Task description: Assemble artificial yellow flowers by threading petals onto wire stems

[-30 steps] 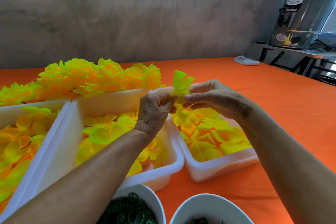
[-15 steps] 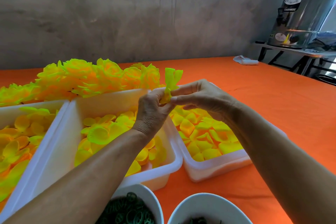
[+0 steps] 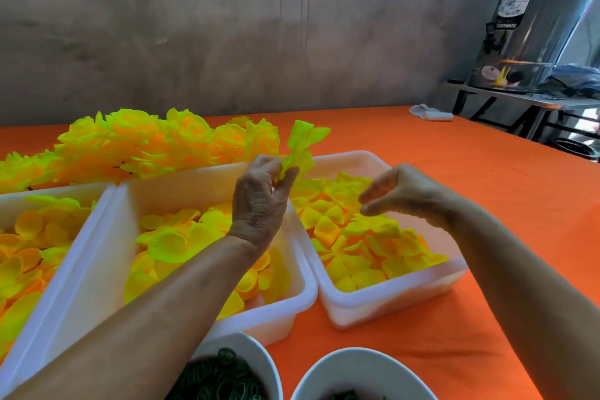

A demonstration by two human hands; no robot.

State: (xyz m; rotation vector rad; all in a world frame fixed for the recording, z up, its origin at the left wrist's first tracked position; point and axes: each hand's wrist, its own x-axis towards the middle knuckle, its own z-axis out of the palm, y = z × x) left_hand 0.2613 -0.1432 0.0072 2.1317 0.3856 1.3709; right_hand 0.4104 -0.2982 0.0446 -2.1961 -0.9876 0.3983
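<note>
I take the middle tub point(image 3: 302, 282) as my mark on the counter point(image 3: 487, 204). Left of it sits another tub point(image 3: 58, 191), right of it a third point(image 3: 389, 299), all holding petals point(image 3: 168, 243). Behind it lie finished flowers point(image 3: 156, 143). Before it stand two bowls point(image 3: 259, 354).

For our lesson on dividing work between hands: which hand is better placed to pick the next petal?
Right hand: it holds nothing and hovers over the right tray of petals; the left hand grips the half-made flower.

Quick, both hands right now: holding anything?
Left hand: pinching the petal cluster.
Right hand: fingers loosely curled over the right bin, holding nothing.
</note>
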